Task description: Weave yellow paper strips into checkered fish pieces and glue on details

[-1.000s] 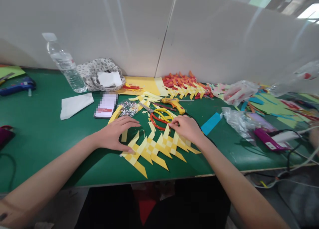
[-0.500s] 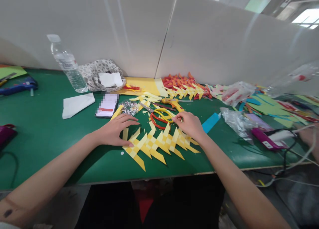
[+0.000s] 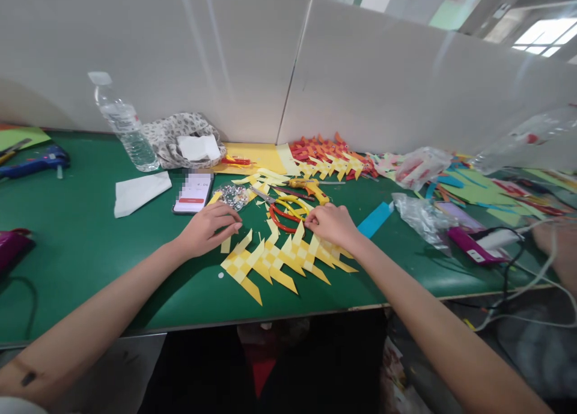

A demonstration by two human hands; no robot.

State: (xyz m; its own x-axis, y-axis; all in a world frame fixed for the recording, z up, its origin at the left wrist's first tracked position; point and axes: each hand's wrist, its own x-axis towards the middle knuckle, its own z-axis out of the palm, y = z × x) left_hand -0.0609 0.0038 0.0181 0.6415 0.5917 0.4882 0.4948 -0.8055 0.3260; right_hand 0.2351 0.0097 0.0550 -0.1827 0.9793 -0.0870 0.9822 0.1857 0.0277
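Observation:
My left hand (image 3: 210, 229) hovers by the left end of a row of woven yellow paper fish shapes (image 3: 270, 258), its fingers loosely curved and the thumb near the index finger. Nothing shows in it. At the row's far right edge, my right hand (image 3: 332, 225) has its fingertips pinched together beside the scissors' yellow handles; whatever is between them cannot be made out. Scissors with red handles (image 3: 283, 220) and a pair with yellow handles (image 3: 295, 205) lie just behind the row. A clear bag of small googly eyes (image 3: 233, 196) is beyond my left hand.
Behind lie a yellow glue gun (image 3: 315, 188), a phone (image 3: 193, 191), a water bottle (image 3: 128, 128) and red woven paper pieces (image 3: 318, 148). To the right are a blue paper strip (image 3: 375, 220), plastic bags (image 3: 421, 219) and a purple power block with cables (image 3: 475, 246).
My left hand has lifted off the left paper shape and drawn its thumb toward its fingers. My right hand stays pinched in nearly the same place. The view has shifted slightly.

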